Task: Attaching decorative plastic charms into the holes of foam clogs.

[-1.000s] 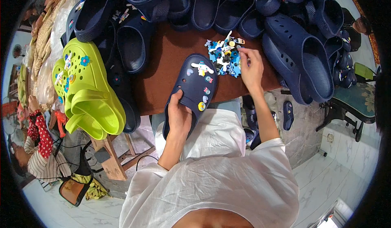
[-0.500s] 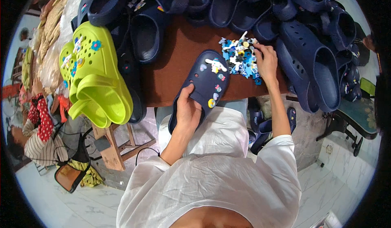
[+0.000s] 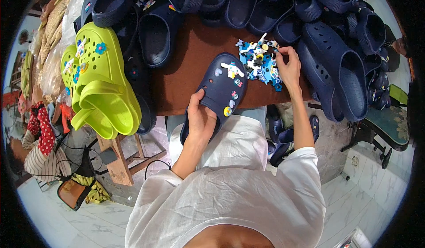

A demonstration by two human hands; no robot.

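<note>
Item one: a navy-blue, round-toed foam clog [image 3: 218, 93]. It is sitting in the left hand [image 3: 201, 119] above the person's lap, its toe overlapping the table edge. Its long axis is running from lower left to upper right, toe pointing away. The left thumb is pressing along its upper; the other fingers are closing around the opening, partly hidden. It is carrying a white long-eared figure, pale hearts, candy shapes and a yellow round charm; some holes are showing bare.

Item two: a loose heap of small blue, white and black moulded charms [image 3: 261, 62]. It is lying just right of the toe, immediately left of the right hand [image 3: 290, 68], the nearer hand. The right thumb and forefinger are bending close together at its edge; whether they are gripping a charm, I cannot tell.

Containers: no tray or box is showing around the heap; the brown cloth-like tabletop [image 3: 190, 44] is bearing it directly.

Flanking: lime-green perforated foam clogs [image 3: 108, 57] are standing at left.
</note>
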